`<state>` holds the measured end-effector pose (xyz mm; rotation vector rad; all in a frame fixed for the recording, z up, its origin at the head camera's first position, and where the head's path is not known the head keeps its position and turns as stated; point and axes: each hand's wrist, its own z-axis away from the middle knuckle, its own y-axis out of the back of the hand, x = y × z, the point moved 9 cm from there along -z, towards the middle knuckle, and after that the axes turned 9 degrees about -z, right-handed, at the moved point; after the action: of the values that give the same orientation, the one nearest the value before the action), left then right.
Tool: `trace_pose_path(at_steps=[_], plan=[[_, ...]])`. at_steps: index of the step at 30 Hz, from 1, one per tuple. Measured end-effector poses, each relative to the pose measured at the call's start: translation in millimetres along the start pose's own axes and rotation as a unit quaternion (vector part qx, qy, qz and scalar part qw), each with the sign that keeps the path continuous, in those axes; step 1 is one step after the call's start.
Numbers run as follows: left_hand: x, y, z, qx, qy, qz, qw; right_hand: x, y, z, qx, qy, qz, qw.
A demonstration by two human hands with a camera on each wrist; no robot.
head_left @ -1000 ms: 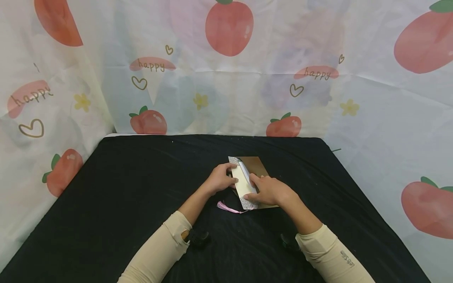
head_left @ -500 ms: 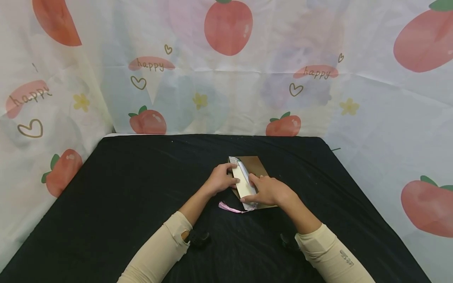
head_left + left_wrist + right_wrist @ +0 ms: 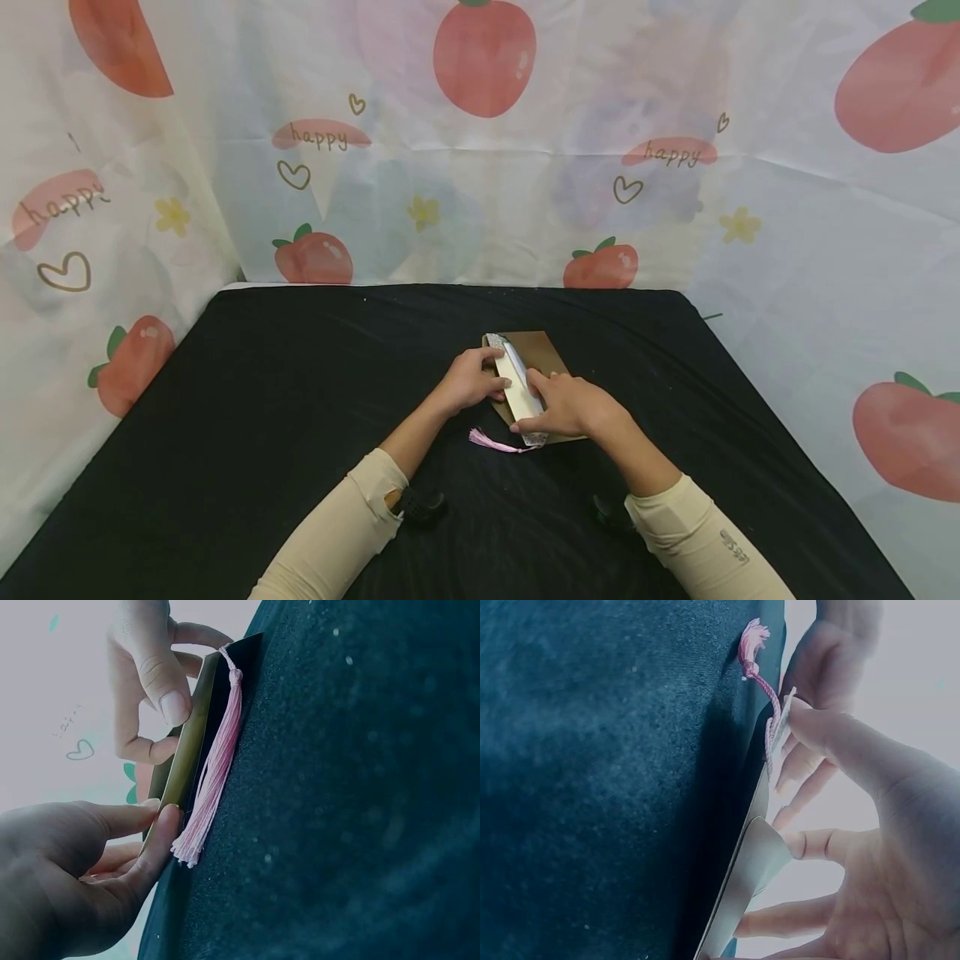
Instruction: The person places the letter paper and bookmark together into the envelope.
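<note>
In the head view a cream card strip (image 3: 523, 403) with speckled silvery ends stands slightly bowed over a brown paper sheet (image 3: 542, 347). A bluish-white edge shows along its right side. From its near end a pink tassel (image 3: 495, 442) lies on the cloth, also plain in the left wrist view as a pink tassel (image 3: 216, 769). My left hand (image 3: 468, 382) pinches the left edge between thumb and fingers. My right hand (image 3: 576, 405) holds the strip near its lower end, thumb on the left, index finger on the right. The right wrist view shows a curled paper edge (image 3: 759, 851) against that index finger.
Black cloth (image 3: 337, 392) covers the table. Two dark objects, a left one (image 3: 423, 507) and a right one (image 3: 611, 512), are near the forearms. A printed curtain (image 3: 480, 200) hangs behind and at both sides.
The strip has tilted and shifted slightly right, so its cream face looks narrower. The tassel has slid a little right. Both hands stay almost in place, with the left fingers edging right.
</note>
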<state>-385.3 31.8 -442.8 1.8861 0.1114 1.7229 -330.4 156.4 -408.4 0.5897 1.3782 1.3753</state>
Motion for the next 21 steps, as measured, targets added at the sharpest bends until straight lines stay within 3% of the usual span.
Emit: trace_pose_path(at_steps=[7, 14, 21], plan=[[0.2, -0.7, -0.3, -0.004, -0.004, -0.01, 0.9999, -1.3, 1.0, 1.0, 0.0, 0.002, 0.002, 1.0], [0.6, 3.3, -2.6, 0.015, -0.026, -0.093, 0.9953, -1.8, 0.7, 0.4, -0.001, 0.007, 0.005, 1.0], [-0.1, -0.2, -2.3, -0.001, -0.025, -0.033, 0.9991, -0.9, -0.1, 0.0, -0.004, 0.005, 0.007, 1.0]])
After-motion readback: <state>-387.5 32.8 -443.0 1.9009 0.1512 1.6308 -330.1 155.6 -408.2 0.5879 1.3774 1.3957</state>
